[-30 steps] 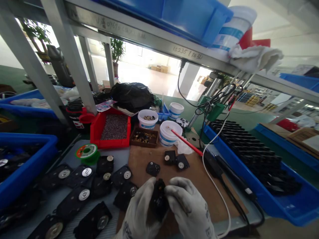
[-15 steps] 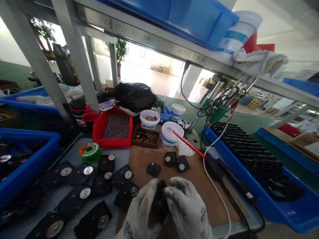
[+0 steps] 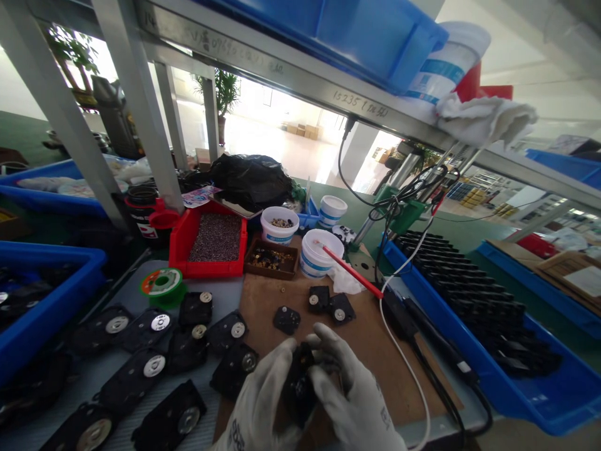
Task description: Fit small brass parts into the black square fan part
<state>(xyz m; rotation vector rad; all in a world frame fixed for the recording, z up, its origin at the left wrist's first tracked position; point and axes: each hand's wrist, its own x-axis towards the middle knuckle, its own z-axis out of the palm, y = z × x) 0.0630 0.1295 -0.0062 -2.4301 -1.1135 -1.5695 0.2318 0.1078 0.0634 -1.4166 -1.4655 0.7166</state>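
Observation:
Both of my hands wear pale work gloves. A small black plastic housing (image 3: pixel 299 385) is held tilted between them at the front of the brown board (image 3: pixel 375 357). My left hand (image 3: pixel 263 394) is closed along the housing's left side. On its right side, the curled fingers and thumb of my right hand (image 3: pixel 350 391) press against it; the fingertips are partly hidden behind the part. A flat black plate (image 3: pixel 287 319) lies just beyond my hands. Two black units with silver discs, one of them a square unit (image 3: pixel 319 299), rest a little farther right.
Several black disc units (image 3: pixel 129 382) cover the left mat, near a green solder spool (image 3: pixel 162 288). Behind stand a red bin (image 3: pixel 174 250) of small parts, a brown tray (image 3: pixel 251 266) and white tubs (image 3: pixel 310 266). A red-tipped tool (image 3: pixel 352 270) and cables lie right, before a blue crate (image 3: pixel 511 401).
My right hand's fingers have shifted slightly upward and opened a little around the housing. The housing has turned slightly between my hands. The whole view has moved a little.

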